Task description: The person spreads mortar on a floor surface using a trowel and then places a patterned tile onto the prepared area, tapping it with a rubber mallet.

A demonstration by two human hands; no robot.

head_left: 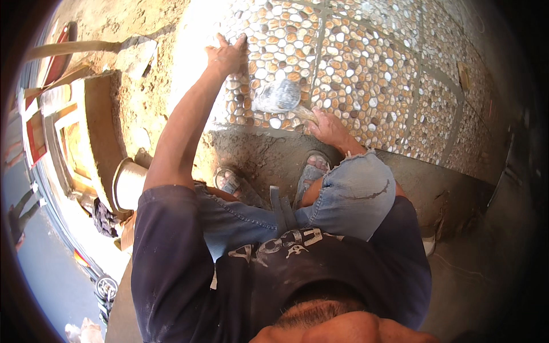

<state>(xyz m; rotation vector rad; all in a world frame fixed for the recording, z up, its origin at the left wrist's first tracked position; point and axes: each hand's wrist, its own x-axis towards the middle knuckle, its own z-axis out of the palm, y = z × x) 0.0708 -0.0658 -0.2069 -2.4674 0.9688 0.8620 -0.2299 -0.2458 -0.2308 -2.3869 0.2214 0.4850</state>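
My left hand [225, 57] reaches out with fingers spread onto a pebble-patterned tile [274, 40], where bright sunlight washes out the left part. My right hand [323, 127] grips the wooden handle of a mallet [274, 96] with a whitish, dusty head. The mallet head is over the pebbled surface, between my two hands and a little lower than my left one; whether it touches the tile I cannot tell. Grey grout lines [409, 123] divide the tiles. Along their near edge runs grey mortar [257, 154], with my sandalled feet beside it.
A long wooden-handled tool [80, 48] lies on dirt [137, 103] at upper left. Below it are a boxy yellowish object [97, 143], a pale bucket [128, 186] and, farther down, a wheel [106, 288]. A dark edge [497, 183] borders the right.
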